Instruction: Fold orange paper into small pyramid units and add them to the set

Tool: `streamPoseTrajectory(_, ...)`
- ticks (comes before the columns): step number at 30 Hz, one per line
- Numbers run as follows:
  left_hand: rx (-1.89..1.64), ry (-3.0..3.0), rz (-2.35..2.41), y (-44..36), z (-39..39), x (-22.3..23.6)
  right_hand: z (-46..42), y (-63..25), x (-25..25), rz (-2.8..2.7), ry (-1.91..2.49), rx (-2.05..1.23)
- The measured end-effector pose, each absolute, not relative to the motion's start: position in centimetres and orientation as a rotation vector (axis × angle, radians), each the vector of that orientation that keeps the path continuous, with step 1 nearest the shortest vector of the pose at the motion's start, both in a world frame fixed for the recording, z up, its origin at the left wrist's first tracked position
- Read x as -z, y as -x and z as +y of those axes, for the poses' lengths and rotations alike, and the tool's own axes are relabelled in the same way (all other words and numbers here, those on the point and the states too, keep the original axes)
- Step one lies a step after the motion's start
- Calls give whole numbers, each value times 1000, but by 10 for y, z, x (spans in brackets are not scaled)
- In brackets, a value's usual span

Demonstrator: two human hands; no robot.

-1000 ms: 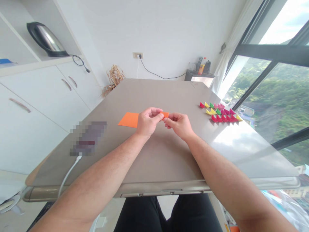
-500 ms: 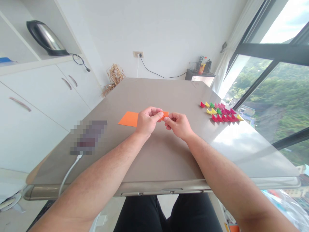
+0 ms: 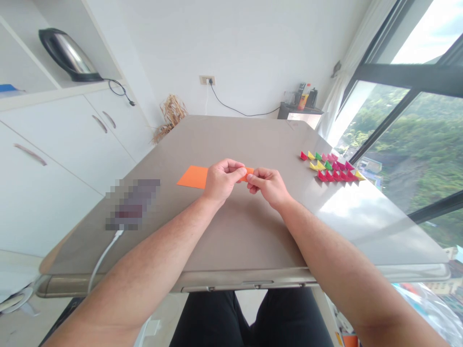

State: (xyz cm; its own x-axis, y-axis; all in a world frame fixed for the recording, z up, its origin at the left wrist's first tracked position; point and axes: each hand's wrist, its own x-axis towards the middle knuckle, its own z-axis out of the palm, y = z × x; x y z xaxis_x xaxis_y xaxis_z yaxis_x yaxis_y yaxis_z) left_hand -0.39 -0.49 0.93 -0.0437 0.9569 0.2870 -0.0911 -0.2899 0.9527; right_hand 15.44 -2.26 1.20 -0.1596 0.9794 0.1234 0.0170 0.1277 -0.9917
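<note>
Orange fold (image 3: 250,170) is pinched over mid-table by left hand (image 3: 220,183) and right hand (image 3: 269,187), presumably so both ends are steadied; sheet (image 3: 193,177) is laid flat at left; folded pieces (image 3: 335,166) are ranked at right, seemingly for elbow room

Folded piece (image 3: 244,176): orange, uniform. Sheet (image 3: 191,177): matching orange, uniform. Table (image 3: 235,236): grey-brown, with white glare at right. Paper shapes (image 3: 329,177), three rows: nearest row red, ending in yellow at right; middle row yellow, green, then magenta; far row red, yellow, green, then pink. Wall (image 3: 253,43): white. Cabinet (image 3: 61,140): white; its handles (image 3: 99,124) grey-brown. Kettle (image 3: 74,53): silver and black. Curtain (image 3: 356,48): white. Window frame (image 3: 390,76): dark grey. Cable (image 3: 103,255): white. Trousers (image 3: 206,320): black.
</note>
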Motion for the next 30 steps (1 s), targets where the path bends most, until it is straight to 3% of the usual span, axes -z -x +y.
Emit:
streamPoseTrajectory(13, -1173, -1321, 1055, 10, -6, -19, -24, -156, -20, -1405, 1146, -1174)
streamPoseTrajectory(19, -1275, -1188, 1070, 11, -3, -16, -24, -156, -17, -1357, 1086, -1220)
streamPoseTrajectory(30, -1192, -1203, 1078, 9, -4, -17, -24, -154, -17, -1401, 1213, -950)
